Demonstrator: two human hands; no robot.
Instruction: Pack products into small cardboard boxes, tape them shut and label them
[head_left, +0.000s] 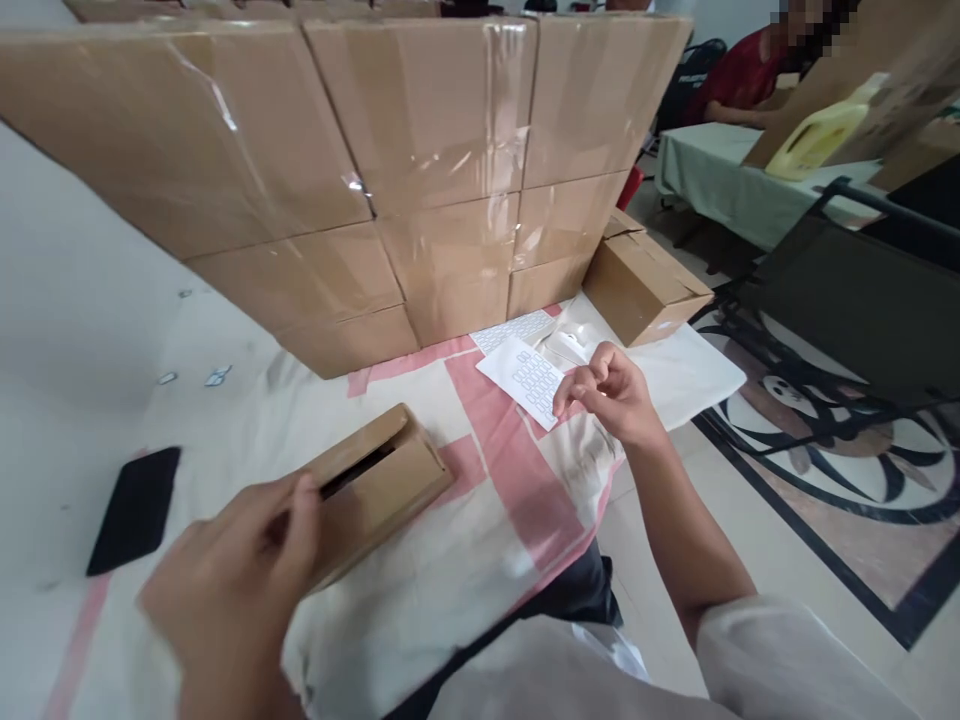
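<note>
My left hand grips the near left end of a small brown cardboard box, with the thumb along its top. A dark gap runs between the box's top flaps. My right hand is raised to the right of the box, thumb and fingertips pinched together. What it pinches, if anything, is too small to make out. Just behind those fingertips lies a white sheet of small outlined labels, and part of a second label sheet shows beyond it.
Taped cardboard cartons stand stacked along the back. Another box sits at the right end of the cloth-covered table. A black phone lies far left. To the right are a dark chair, a yellow jug and a seated person.
</note>
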